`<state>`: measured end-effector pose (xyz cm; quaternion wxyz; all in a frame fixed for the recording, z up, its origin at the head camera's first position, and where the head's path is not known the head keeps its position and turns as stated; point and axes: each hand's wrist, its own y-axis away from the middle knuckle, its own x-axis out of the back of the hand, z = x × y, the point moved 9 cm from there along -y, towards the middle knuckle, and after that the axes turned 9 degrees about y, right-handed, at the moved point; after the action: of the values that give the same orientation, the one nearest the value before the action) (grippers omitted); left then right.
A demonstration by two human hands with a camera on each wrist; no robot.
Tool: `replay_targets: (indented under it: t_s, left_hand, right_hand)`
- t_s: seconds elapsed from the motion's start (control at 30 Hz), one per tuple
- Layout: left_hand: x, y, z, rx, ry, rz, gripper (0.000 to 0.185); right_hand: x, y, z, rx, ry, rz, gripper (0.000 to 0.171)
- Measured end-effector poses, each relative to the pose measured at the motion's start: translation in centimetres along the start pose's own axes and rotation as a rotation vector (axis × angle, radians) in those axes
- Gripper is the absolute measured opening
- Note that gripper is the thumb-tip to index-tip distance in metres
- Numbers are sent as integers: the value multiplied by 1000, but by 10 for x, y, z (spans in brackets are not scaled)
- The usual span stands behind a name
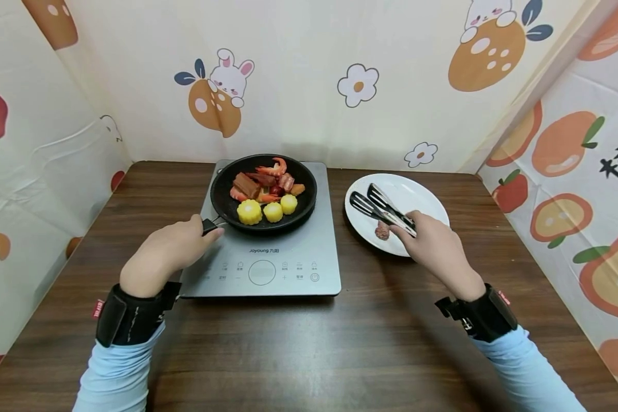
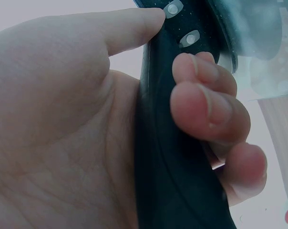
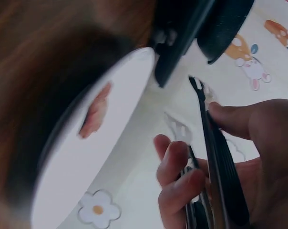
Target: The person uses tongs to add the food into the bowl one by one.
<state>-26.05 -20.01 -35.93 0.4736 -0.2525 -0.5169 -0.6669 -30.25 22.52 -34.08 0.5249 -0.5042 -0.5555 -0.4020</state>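
My left hand (image 1: 172, 249) grips the black handle (image 2: 158, 124) of a frying pan (image 1: 309, 213), its fingers curled round it. In the pan lie corn pieces (image 1: 249, 212), shrimp (image 1: 273, 168) and several chunks of reddish meat (image 1: 246, 185). Over on the right, my right hand (image 1: 435, 246) holds a pair of black-and-silver slotted tongs (image 1: 386, 206) between thumb and fingers. Their tips are spread apart above a white plate (image 1: 424, 200). A small brownish-red piece of meat (image 1: 382, 230) lies on that plate, below the tongs, and shows also in the right wrist view.
Under the pan sits a grey induction cooktop (image 1: 293, 274) with touch controls along its front. Both cooktop and plate stand on a dark wooden table (image 1: 288, 355). Fruit-printed curtains (image 1: 298, 86) close off the back and both sides.
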Motion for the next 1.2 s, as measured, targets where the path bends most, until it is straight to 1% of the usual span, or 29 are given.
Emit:
replay_targets:
  t_s: [0.2,0.37,0.5,0.63,0.9,1.0,1.2]
  left_hand:
    - [0,0,1,-3,1,6,83]
    - [0,1,1,-3,2,8,83]
    - [0,1,1,-7,3,9,83]
    - [0,1,2,-10,5,11,83]
    - [0,3,2,-11,3,14,83]
    - [0,3,1,-4,1,12,83]
    - [2,4,4,-14,3,17,82]
  right_hand:
    - [-10,13,24,-35,50,-72,44]
    - [-10,19,37,-87,78,-97,44]
    - [-13,20,42,-113,97,-148,46]
    - [-16,19,37,-111,107,-189,47]
    - [-14,11,9,-66,138,-148,46]
    - [-12,8,-1,-40,157,-115,43]
    - [-9,7,-9,-4,161,-45,35]
